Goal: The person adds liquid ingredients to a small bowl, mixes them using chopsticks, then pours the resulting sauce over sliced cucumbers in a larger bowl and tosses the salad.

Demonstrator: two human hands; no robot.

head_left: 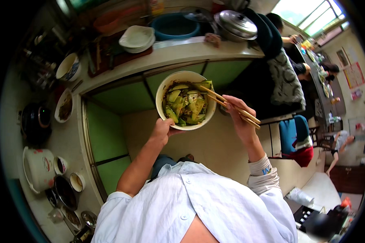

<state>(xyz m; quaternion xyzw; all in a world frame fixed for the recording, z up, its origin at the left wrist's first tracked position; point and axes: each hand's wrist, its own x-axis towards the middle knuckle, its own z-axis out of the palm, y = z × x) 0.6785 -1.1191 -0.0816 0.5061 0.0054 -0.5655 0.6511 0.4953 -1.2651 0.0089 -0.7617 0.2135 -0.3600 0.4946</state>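
My left hand (pixel 163 131) grips the near rim of a round white bowl (pixel 160 113), which I hold up over the floor. Sliced green vegetable, likely cucumber (pixel 186 104), fills much of it, coated in a dark seasoning. In my right hand (pixel 239 114) is a pair of wooden chopsticks (pixel 216 96). Their tips meet a green slice at the bowl's right rim; whether they pinch it, I cannot tell.
An L-shaped counter (pixel 176 54) runs ahead and to my left. It carries stacked white dishes (pixel 137 38), a blue basin (pixel 175 25), a lidded metal pot (pixel 236 24), a black rice cooker (pixel 36 121) and a white bucket (pixel 39 170). People are around a long table (pixel 316 79) at the right.
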